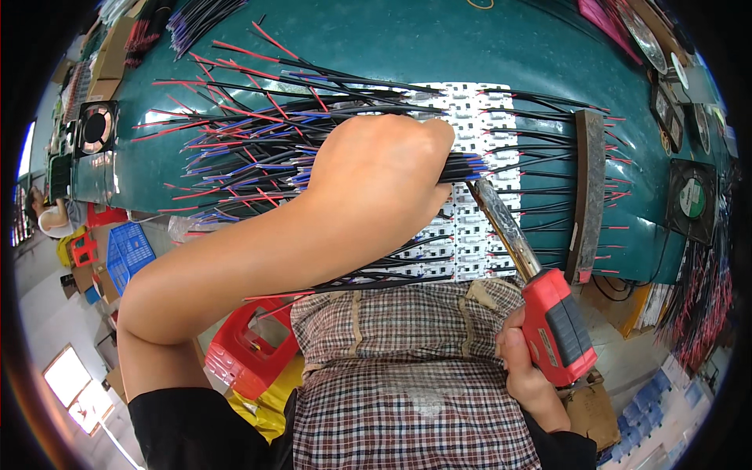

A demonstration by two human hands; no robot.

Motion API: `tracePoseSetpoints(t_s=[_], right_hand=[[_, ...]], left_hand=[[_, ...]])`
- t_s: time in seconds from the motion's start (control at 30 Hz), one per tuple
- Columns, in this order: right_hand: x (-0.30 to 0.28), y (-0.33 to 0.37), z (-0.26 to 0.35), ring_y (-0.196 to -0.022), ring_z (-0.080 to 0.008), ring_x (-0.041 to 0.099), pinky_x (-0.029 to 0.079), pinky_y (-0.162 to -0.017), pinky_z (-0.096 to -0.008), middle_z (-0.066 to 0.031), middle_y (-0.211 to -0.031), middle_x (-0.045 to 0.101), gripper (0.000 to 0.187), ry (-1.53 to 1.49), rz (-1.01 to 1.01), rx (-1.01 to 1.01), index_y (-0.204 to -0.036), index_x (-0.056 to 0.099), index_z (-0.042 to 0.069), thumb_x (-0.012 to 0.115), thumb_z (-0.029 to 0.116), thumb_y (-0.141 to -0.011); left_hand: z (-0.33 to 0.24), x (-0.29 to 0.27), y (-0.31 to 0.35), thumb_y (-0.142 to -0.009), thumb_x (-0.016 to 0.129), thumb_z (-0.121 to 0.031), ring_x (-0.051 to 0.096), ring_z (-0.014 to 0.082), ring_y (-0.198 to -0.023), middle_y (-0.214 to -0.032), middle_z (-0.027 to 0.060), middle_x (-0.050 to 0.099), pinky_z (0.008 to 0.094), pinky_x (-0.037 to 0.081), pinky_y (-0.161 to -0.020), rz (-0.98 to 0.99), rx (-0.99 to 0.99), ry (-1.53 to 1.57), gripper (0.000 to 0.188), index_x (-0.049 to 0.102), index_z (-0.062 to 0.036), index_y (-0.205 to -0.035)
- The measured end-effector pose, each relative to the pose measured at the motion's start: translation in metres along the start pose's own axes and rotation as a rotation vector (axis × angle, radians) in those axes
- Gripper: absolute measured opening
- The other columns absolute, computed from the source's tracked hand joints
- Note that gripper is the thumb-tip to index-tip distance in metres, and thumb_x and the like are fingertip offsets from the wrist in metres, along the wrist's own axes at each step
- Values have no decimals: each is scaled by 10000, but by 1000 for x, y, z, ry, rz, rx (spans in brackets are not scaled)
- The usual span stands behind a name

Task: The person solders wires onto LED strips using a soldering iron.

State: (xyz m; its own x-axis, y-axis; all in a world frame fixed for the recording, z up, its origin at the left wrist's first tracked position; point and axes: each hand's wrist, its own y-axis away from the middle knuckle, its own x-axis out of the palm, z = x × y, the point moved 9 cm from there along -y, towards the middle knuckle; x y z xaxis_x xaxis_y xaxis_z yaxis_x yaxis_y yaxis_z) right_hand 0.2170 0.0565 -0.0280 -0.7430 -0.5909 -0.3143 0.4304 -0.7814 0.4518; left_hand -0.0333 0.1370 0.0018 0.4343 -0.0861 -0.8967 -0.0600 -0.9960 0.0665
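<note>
My left hand (384, 168) is closed around a bundle of black-sheathed wires (460, 167) with blue ends poking out past the thumb side. Below it lies a white panel of small circuit boards (471, 243), with black wires running off both its sides. In my right hand (526, 372), gripped by its red and black handle, is a soldering gun (558, 327). Its long metal barrel slants up to the left, and the tip is right by the blue wire ends over the panel. Whether the tip touches a wire or a board cannot be made out.
A dark metal bar (587, 196) lies across the wires to the right of the panel. Loose red-and-black wires (251, 133) spread over the green tabletop (352, 39) on the left. Small fans (97, 128) stand at both sides. Below is a red stool (254, 352).
</note>
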Motion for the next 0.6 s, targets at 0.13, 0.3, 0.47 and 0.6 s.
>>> tracePoseSetpoints(t_s=[0.13,0.3,0.47,0.6], right_hand=[[3,-3,1,-726,-230,640,505,-650,-342,-95,-839,641,191,27,30,-5,-1032,643,2,687,72,-860],[5,-6,5,-719,-244,638,505,-641,-346,-105,-848,639,158,33,-19,-21,-991,642,-3,686,71,-858],[3,-8,13,-704,-256,630,505,-631,-348,-112,-854,634,150,68,-71,-100,-965,636,-15,687,73,-855],[6,-8,6,-688,-264,626,505,-627,-347,-117,-822,627,136,41,-48,-64,-940,638,-22,686,71,-853]], left_hand=[[0,1,0,-749,775,-176,668,368,-720,-755,177,677,445,528,-661,9,0,-17,238,637,-6,-843],[-3,0,0,-728,755,-158,688,379,-708,-726,209,671,461,560,-649,-24,31,9,216,651,20,-795],[-2,3,0,-741,777,-162,664,370,-716,-737,176,666,452,524,-653,-3,8,-5,236,625,-3,-827],[-5,2,0,-725,740,-130,675,374,-702,-723,193,666,460,540,-644,-27,37,-4,183,632,4,-787]])
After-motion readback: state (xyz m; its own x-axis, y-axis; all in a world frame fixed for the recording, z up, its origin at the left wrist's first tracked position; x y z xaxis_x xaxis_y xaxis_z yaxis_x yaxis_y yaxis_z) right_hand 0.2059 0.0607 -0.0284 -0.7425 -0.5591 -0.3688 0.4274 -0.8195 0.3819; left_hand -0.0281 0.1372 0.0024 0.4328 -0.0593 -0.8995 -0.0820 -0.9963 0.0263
